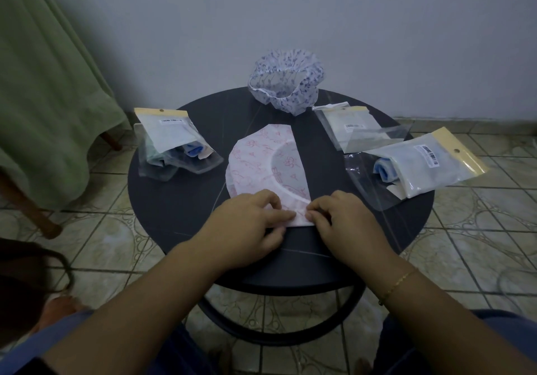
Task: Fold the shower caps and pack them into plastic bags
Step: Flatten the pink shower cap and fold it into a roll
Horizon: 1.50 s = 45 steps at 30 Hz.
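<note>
Right now the pink shower cap (pixel 263 161) lies flat, folded into a half-moon, in the middle of the round dark surface (pixel 174 200). The left hand (pixel 250 220) and the right hand (pixel 345 217) both pinch its near end, fingers curled on the thin edge, so each grip is narrow and holding the cap. I think the cap is very light, soft and a bit slippery (thin plastic likes to spring open again), so it is best held at the stretchy edge and pressed down while folding.

A blue-flowered shower cap (pixel 286 84) sits puffed up and not folded at the far edge. The left plastic bag (pixel 171 145) and the right plastic bag (pixel 421 165) each hold something blue rolled up. Between the right bag and the blue-flowered cap, the middle plastic bag (pixel 357 127) looks empty, maybe waiting for the pink cap.
</note>
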{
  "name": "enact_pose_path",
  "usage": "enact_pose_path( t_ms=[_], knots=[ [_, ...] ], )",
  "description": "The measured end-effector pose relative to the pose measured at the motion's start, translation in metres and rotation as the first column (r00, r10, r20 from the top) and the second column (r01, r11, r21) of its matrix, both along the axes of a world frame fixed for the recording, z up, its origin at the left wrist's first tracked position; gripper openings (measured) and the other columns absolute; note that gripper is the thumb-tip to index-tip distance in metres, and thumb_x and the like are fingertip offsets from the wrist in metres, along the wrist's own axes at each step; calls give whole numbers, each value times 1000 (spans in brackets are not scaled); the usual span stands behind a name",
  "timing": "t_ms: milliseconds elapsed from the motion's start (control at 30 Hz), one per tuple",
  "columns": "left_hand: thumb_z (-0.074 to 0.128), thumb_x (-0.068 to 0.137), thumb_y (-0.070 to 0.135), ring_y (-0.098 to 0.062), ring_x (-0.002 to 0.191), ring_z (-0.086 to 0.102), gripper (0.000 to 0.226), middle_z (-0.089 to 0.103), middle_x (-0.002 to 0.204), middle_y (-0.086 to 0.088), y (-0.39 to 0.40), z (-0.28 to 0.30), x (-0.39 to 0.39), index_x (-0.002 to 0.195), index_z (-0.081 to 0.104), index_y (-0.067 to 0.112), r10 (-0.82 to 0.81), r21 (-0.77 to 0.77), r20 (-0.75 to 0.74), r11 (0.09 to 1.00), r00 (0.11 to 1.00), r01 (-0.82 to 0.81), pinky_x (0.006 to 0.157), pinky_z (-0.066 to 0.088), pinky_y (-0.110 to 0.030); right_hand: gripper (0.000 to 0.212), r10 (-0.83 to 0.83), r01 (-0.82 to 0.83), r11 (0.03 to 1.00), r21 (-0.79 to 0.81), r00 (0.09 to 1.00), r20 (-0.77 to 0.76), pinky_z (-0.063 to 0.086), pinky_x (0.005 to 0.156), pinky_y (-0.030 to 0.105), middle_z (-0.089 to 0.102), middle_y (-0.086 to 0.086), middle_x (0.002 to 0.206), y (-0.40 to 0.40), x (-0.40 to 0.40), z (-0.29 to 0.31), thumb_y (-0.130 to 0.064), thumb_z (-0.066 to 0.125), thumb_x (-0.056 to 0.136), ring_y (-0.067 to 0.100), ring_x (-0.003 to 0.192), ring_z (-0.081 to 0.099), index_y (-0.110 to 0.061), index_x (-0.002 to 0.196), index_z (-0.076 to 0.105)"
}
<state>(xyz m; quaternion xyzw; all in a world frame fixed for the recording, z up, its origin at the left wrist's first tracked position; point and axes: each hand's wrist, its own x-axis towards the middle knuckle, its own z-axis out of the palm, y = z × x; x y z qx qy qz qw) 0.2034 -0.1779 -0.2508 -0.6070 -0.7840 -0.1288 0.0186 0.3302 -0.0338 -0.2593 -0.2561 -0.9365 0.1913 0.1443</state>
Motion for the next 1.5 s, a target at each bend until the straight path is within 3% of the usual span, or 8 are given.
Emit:
enact_pose_path(
  t_ms=[133, 333, 633, 767, 867, 1033, 1367, 1500],
  knots=[
    [36, 92, 56, -15, 94, 56, 44, 53, 116, 11, 12, -5, 4, 128, 54, 39, 69, -12, -133, 997, 989, -71, 67, 38, -26, 22, 64, -61, 994, 93, 998, -27, 40, 74, 26, 55, -5, 92, 3, 2, -4, -34, 53, 91, 12, 93, 46, -25, 103, 69],
    [39, 80, 47, -11, 49, 55, 39, 59, 67, 10, 18, -5, -1, 77, 76, 34, 7, 143, -212, 989, 977, 24, 46, 25, -19, 45, 296, -283, 946, 159, 953, -64, 39, 84, 32, 62, -4, 112, 7, 8, -6, -44, 49, 80, 13, 109, 49, -18, 111, 68],
    [50, 93, 40, -5, 82, 54, 28, 62, 97, 9, 20, 3, -9, 102, 73, 27, 36, 27, 158, 999, 987, -41, 63, 36, -17, 24, 282, -266, 954, 135, 952, -121, 46, 78, 33, 63, -5, 94, 14, -4, -11, -26, 58, 79, 13, 94, 56, -15, 93, 75],
    [48, 90, 50, -8, 82, 58, 34, 63, 92, 8, 21, 8, -10, 87, 71, 26, 104, -62, 267, 994, 958, -90, 71, 45, -28, 17, 248, -247, 969, 19, 962, -116, 42, 85, 35, 53, -16, 84, 16, -8, -2, -25, 59, 88, 6, 91, 44, -23, 98, 73],
    [63, 81, 50, -10, 77, 59, 15, 67, 82, 4, 17, 15, -13, 72, 65, 39, 160, -82, 409, 987, 899, -139, 73, 48, -33, 20, 207, -214, 975, -62, 973, -99, 38, 88, 30, 61, -13, 92, 17, -9, 5, -27, 56, 92, 9, 98, 46, -28, 106, 69],
    [69, 80, 42, -3, 85, 63, 9, 71, 87, 14, 14, 12, -20, 86, 74, 37, 292, -47, 586, 944, 756, -328, 82, 51, -27, 22, 43, -72, 966, -248, 992, -118, 34, 74, 15, 60, -1, 103, 17, -13, 3, -25, 57, 92, 6, 90, 49, -25, 112, 66],
    [71, 78, 43, -5, 76, 57, 17, 63, 78, 12, 27, 4, -22, 81, 68, 27, 446, -53, 487, 873, 751, -485, 67, 45, -24, 19, -166, 118, 937, -328, 979, -121, 38, 79, 23, 59, 4, 103, 8, -28, -6, -24, 56, 91, 16, 92, 55, -23, 109, 60],
    [71, 76, 49, -9, 89, 52, 36, 49, 100, 10, 32, 2, -22, 101, 61, 25, 475, -45, 358, 869, 804, -493, 73, 42, -25, 21, -135, 110, 971, -211, 985, -107, 37, 84, 26, 56, 1, 101, 5, -29, -5, -21, 52, 93, 18, 107, 44, -17, 112, 60]
  ],
)
